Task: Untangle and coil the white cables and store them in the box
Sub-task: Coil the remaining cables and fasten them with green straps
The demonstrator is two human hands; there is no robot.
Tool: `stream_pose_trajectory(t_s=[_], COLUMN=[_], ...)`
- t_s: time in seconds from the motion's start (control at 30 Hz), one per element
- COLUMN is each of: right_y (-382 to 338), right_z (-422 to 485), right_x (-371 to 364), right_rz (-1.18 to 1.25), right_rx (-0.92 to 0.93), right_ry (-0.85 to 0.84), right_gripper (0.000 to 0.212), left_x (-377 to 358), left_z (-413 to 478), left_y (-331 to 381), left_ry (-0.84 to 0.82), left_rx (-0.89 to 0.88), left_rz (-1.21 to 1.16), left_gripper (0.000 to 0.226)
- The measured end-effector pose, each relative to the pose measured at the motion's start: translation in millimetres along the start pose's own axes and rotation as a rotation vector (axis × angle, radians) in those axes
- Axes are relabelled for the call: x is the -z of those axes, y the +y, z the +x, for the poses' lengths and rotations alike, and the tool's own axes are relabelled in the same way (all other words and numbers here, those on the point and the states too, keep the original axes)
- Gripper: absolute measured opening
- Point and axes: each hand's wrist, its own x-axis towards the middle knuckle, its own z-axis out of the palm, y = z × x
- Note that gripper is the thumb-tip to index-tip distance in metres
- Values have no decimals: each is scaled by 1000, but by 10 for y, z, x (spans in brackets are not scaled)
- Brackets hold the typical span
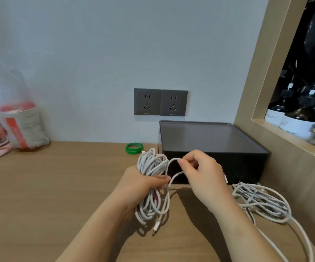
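A black box (212, 142) with a flat, rimmed top stands on the wooden worktop (48, 186) against the wall. Just in front of its left corner, the left hand (143, 184) grips a bundle of white cable (152, 163), fingers curled round its middle. Loops stick up above the fist and hang below it, and a plug (155, 228) dangles at the bottom. The right hand (202, 174), in front of the box's front wall, pinches one loose loop (171, 162) of that bundle between thumb and fingertips. A second tangle of white cables (260, 201) lies on the worktop in front of the box's right corner, one strand trailing toward the viewer. A green ring (134, 148) lies just left of the box. Two grey wall sockets (160, 102) sit above it, and dark bottles (296, 118) stand in a niche to its right.
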Motion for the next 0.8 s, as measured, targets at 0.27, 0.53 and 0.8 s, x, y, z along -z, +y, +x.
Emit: stream_pose_trajectory(t_s=[0.27, 0.53, 0.8], right_y=[-120, -113, -152], right_z=[-43, -55, -174], right_x=[-86, -157, -366], right_rz=[640, 412, 460], right_rx=[-240, -94, -9], right_ry=[-22, 87, 408], right_gripper=[12, 15, 13], left_x=[-45, -115, -303], left_z=[-24, -99, -129], left_y=[1, 20, 3], left_ry=[-9, -128, -52], left_rx=[90, 52, 0], left_rz=[-243, -287, -503], left_gripper=[13, 32, 39])
